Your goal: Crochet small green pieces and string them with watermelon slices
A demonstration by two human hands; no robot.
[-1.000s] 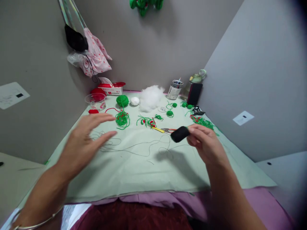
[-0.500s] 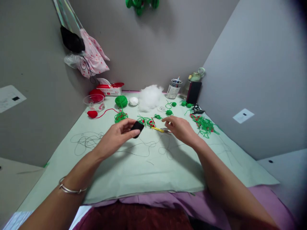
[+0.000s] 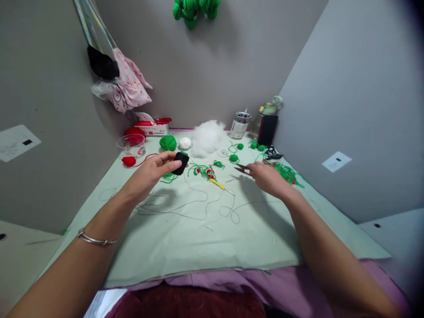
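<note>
My left hand [image 3: 152, 171] grips a spool of black thread [image 3: 180, 163] with a green end, raised over the table. From it a thin dark thread [image 3: 198, 191] trails in loose loops across the table. In my right hand [image 3: 266, 176] is a pair of thread snips [image 3: 243, 169], blades pointing left, above the table. Between the hands lies a crochet hook [image 3: 218, 184] with a yellow handle. A small tangle of green and red yarn pieces [image 3: 200, 171] sits just behind the hook.
At the back stand a green yarn ball [image 3: 168, 142], white stuffing [image 3: 208, 137], a pen can [image 3: 240, 126] and a dark phone-like slab [image 3: 267, 130]. Yarn scraps [image 3: 285, 172] lie right. A clear tub [image 3: 131, 145] is at left; a pink dotted bag [image 3: 130, 84] hangs above.
My right hand has picked up the thread snips from beside the crochet hook and moved right with them. My left hand has shifted left and slightly up with the spool.
</note>
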